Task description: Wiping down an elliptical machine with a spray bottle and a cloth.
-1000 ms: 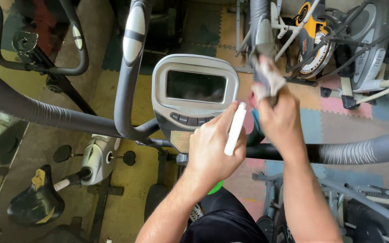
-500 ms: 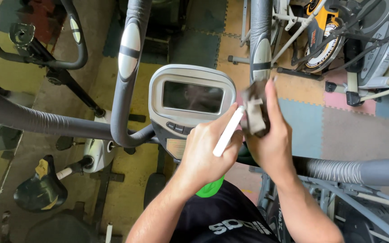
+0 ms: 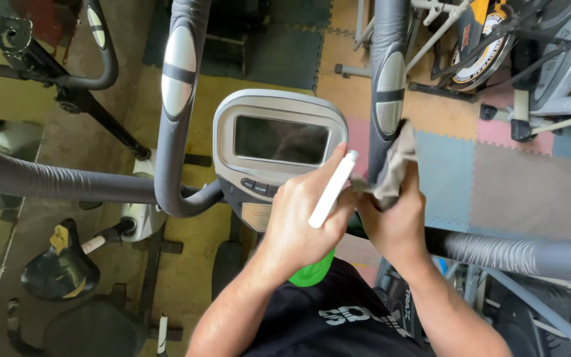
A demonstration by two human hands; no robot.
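Exercise-bike console (image 3: pixel 279 142) between two grey handlebars (image 3: pixel 178 99). Left hand (image 3: pixel 302 215), fingers curled around a white spray bottle (image 3: pixel 333 189); right hand (image 3: pixel 394 218) pinches a grey cloth (image 3: pixel 394 168) against the right handlebar (image 3: pixel 388 86).

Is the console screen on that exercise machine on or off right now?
Off, as far as the view shows: the console screen is dark, with only faint reflections and no lit figures. The left hand with a white tube hovers just below it.

Soft, even daylight; slight edge distortion.
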